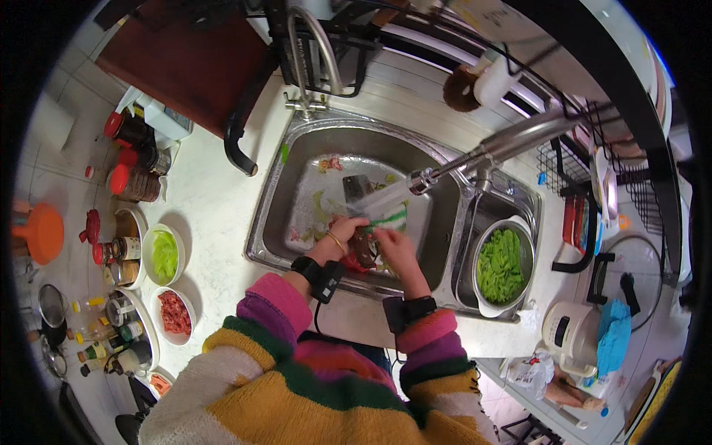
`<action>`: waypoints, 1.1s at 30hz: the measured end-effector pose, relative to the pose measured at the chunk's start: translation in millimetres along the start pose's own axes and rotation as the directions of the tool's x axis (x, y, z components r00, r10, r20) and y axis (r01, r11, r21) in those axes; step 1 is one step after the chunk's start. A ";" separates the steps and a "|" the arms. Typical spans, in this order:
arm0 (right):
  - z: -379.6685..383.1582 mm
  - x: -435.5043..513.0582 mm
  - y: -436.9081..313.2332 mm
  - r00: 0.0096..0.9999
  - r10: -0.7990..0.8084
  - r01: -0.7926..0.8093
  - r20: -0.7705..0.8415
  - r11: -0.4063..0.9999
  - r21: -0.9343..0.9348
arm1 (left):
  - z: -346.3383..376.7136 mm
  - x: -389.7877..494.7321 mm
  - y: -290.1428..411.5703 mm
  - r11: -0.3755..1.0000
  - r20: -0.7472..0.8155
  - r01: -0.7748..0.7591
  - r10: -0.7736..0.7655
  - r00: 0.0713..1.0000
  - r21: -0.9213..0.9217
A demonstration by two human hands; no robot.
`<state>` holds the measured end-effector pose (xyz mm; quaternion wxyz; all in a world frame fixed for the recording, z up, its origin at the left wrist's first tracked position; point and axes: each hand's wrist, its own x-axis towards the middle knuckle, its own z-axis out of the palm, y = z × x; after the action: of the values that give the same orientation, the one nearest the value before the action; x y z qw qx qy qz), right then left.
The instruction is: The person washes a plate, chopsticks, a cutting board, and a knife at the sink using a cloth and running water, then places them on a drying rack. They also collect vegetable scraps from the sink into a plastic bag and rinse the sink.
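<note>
Both my hands are low inside the large steel sink basin (428, 250), under a running pull-out faucet (423, 181). My left hand (342, 233) grips a dark, flat object (359, 189), which looks like a cleaver, though water and fingers partly cover it. Beside its brown lower part (364, 253), my right hand (397, 253) has its fingers bent; whether they hold anything is unclear. A green-and-white cloth or wrapper (396, 218) lies just beyond the right fingers. Something red (354, 262) shows beneath the hands. Vegetable scraps (318, 203) litter the basin floor.
A white-handled colander (528, 272) of green leaves sits in the small right basin. Left on the counter stand a bowl of sliced green vegetable (165, 256), a bowl of red meat (173, 314) and jars (133, 183). A second faucet (306, 103) rises behind the sink.
</note>
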<state>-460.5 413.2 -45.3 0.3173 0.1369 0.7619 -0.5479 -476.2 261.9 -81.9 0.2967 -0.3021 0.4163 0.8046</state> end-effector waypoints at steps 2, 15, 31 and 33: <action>5.5 3.1 10.3 0.878 -0.397 0.313 -0.267 0.899 -0.307 | -5.3 0.3 2.9 0.997 0.063 0.035 -0.030 0.998 -0.074; -18.4 19.9 6.2 0.926 -0.131 0.226 -0.353 0.943 0.244 | -25.8 -48.0 27.3 0.982 0.118 0.061 -0.083 0.990 0.179; 27.0 36.9 -35.1 0.706 -0.708 0.656 0.000 0.654 -0.377 | -45.1 -61.0 23.2 0.980 0.223 0.102 -0.140 0.965 0.173; 36.8 28.4 -33.0 0.716 -0.693 0.644 0.088 0.606 -0.467 | -47.7 -59.2 23.3 0.990 0.267 0.100 -0.123 0.956 0.101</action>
<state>-488.2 363.5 -45.9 0.0734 -0.2104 0.8801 -0.4193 -443.9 196.9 -49.5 0.4089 -0.1984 0.3884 0.8016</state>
